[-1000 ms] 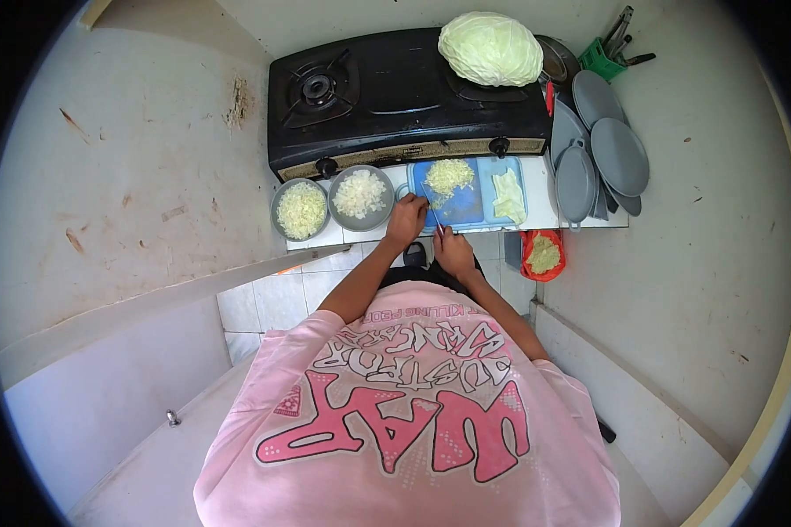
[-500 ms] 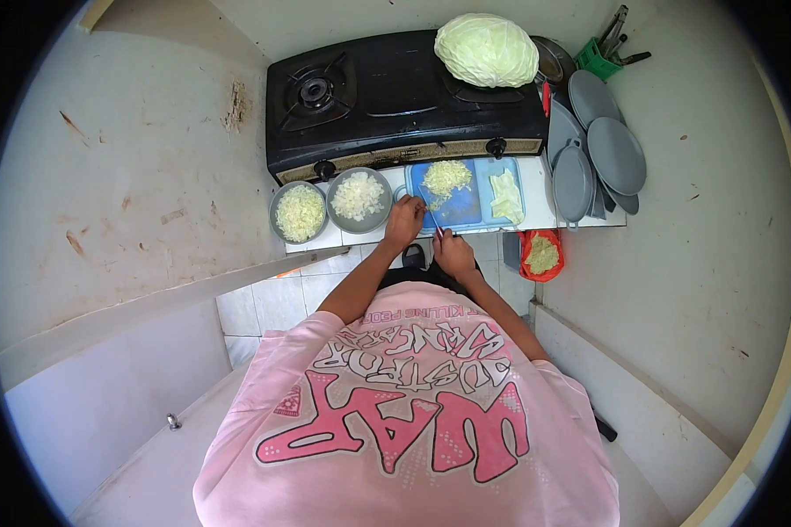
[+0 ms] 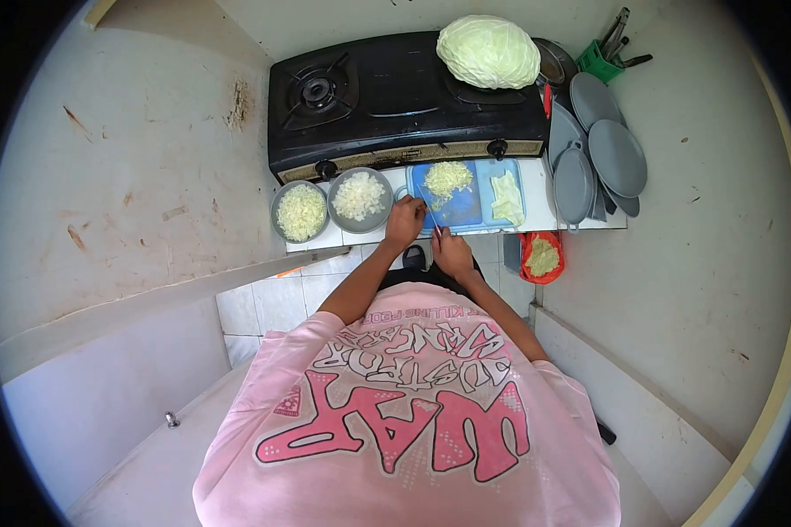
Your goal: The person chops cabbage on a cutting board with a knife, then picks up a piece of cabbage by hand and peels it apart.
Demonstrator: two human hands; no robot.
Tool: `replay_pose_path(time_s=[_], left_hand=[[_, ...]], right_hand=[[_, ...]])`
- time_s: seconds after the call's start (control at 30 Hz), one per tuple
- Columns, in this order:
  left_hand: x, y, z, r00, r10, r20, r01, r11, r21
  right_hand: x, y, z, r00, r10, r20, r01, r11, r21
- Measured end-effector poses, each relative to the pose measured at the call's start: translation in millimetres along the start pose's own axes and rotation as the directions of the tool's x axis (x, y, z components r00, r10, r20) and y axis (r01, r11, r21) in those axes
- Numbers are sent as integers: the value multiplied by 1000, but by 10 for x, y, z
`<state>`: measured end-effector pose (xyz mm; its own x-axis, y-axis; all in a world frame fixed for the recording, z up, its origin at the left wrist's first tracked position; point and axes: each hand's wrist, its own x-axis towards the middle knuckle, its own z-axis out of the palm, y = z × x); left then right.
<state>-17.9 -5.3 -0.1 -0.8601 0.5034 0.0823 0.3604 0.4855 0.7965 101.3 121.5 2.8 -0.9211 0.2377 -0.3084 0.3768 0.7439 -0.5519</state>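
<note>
My right hand [image 3: 451,255] is closed round the handle of a knife [image 3: 433,216], whose narrow blade points up and left over the blue cutting board [image 3: 474,220]. At the board's left edge, close beside the blade, my left hand [image 3: 405,220] has its fingers bent together; whatever they hold is hidden. A heap of chopped cabbage [image 3: 448,179] lies on the board just beyond the blade. Toward the board's right side rests a flat piece of cabbage leaf [image 3: 506,198].
Left of the board stand a bowl of pale chopped pieces [image 3: 359,195] and a bowl of chopped cabbage [image 3: 301,212]. Behind is a black gas stove [image 3: 395,97] bearing a whole cabbage [image 3: 488,53]. Grey plates [image 3: 617,156] lean at right, above a red bag [image 3: 549,274].
The view has shifted very slightly. Both hands and the knife stay in nearly the same place over the board.
</note>
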Motion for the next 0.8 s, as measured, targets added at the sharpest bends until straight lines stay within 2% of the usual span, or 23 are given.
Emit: replay_pose_path(time_s=[0.47, 0.67, 0.8], left_hand=[[7, -19, 23, 998, 58, -38, -58, 998, 8], [6, 63, -11, 999, 7, -33, -6, 1000, 9], [-17, 7, 41, 998, 30, -53, -29, 1000, 2]], right_hand=[[32, -44, 1, 1000, -3, -12, 2, 998, -70], [111, -1, 34, 1000, -6, 4, 6, 996, -88], [115, -4, 1, 1000, -2, 17, 3, 997, -80]])
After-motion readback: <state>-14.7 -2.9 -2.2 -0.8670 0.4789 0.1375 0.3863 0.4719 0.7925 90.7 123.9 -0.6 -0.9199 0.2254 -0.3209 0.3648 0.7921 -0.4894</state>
